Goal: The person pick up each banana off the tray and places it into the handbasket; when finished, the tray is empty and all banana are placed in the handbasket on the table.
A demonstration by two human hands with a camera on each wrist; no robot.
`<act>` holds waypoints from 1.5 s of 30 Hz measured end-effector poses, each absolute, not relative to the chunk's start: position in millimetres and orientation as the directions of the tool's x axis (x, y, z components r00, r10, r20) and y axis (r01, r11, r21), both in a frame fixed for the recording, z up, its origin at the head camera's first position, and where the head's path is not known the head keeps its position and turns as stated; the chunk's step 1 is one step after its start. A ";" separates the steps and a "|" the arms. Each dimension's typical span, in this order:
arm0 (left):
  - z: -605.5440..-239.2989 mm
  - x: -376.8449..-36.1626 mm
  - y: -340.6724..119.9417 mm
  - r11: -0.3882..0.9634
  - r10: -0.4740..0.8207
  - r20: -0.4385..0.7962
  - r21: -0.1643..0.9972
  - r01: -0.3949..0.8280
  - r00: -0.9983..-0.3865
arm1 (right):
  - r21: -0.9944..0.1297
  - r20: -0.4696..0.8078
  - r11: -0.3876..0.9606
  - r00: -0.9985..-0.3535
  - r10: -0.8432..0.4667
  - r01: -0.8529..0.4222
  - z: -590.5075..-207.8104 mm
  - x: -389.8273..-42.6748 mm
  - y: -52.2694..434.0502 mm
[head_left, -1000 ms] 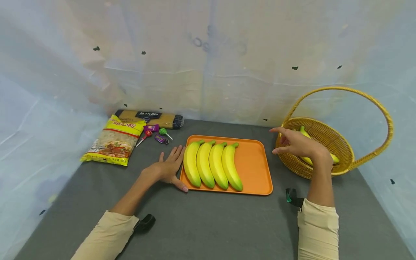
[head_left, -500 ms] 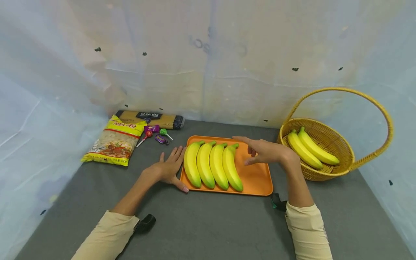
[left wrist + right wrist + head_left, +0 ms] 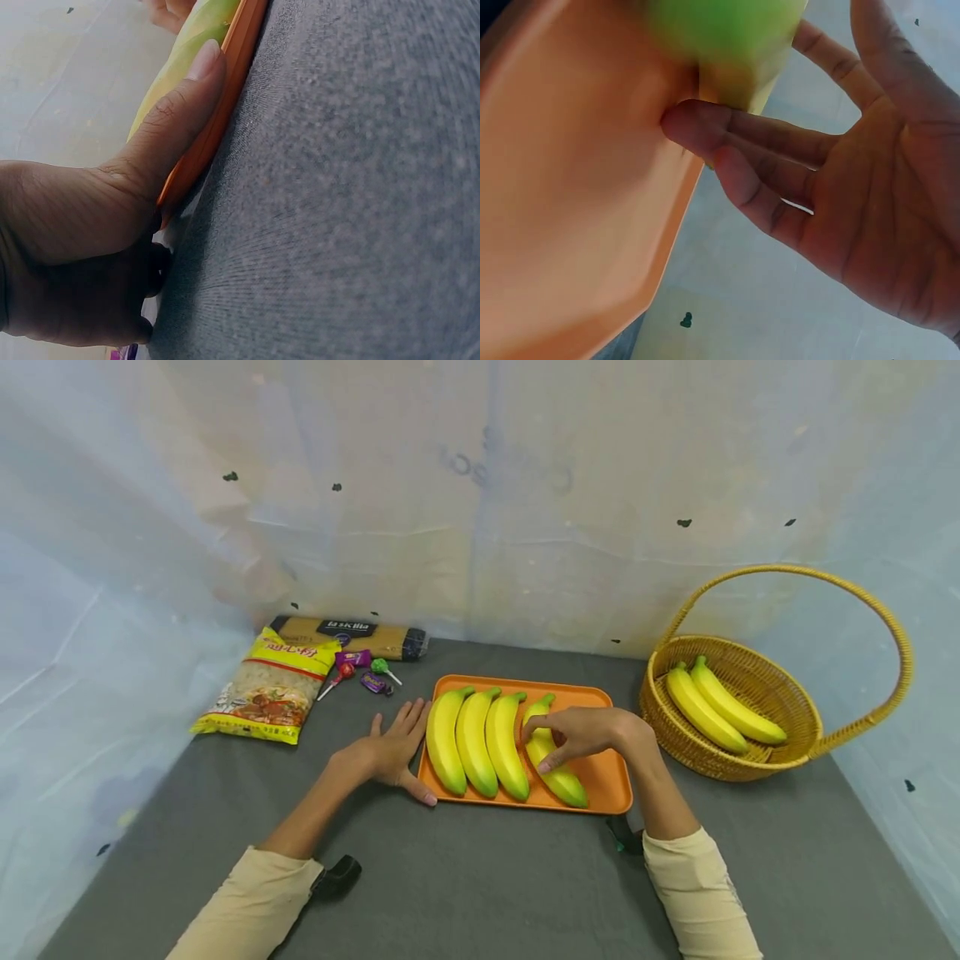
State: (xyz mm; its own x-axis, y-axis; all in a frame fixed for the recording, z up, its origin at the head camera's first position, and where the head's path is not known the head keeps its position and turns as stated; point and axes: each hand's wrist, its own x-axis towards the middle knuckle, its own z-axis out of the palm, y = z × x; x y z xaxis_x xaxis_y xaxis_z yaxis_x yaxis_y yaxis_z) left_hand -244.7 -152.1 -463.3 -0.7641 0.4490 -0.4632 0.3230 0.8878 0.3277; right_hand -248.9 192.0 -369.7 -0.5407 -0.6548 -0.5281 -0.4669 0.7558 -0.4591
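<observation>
On the orange tray (image 3: 606,777), three yellow bananas (image 3: 472,743) lie side by side at the left. A fourth banana (image 3: 566,783), just right of them, sits slanted with its lower tip swung outward. My right hand (image 3: 592,731) grips this one around its middle, index finger on its left side and thumb on its right. Fingers spread, my left hand (image 3: 390,752) rests against the tray's left rim. The left wrist view shows its thumb (image 3: 172,112) along the tray edge. In the right wrist view, the banana's green tip (image 3: 712,26) is blurred beside the curled fingers.
A wicker basket (image 3: 667,747) with a tall handle stands at the right, two bananas (image 3: 720,706) inside. At the back left lie a yellow food bag (image 3: 270,685), a long pasta pack (image 3: 352,639), two lollipops (image 3: 380,666) and wrapped candies (image 3: 372,682).
My right hand has moved left from the basket to the tray and taken hold of the rightmost banana there, whose lower end has shifted right. The left hand has stayed put.
</observation>
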 end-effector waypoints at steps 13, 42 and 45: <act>-461.7 -245.4 -153.3 0.892 0.442 -0.482 0.325 0.314 -0.757 | -0.495 -0.358 0.660 -0.560 -0.747 -0.565 -361.1 -251.6 196.9; -466.6 -246.6 -154.6 0.895 0.437 -0.466 0.306 0.323 -0.769 | -0.419 -0.208 0.887 -0.931 -0.300 -0.192 -364.8 -256.7 358.0; -466.3 -245.5 -153.8 0.892 0.443 -0.462 0.315 0.324 -0.768 | -0.402 -0.205 0.881 -0.912 -0.354 -0.251 -373.5 -262.4 358.1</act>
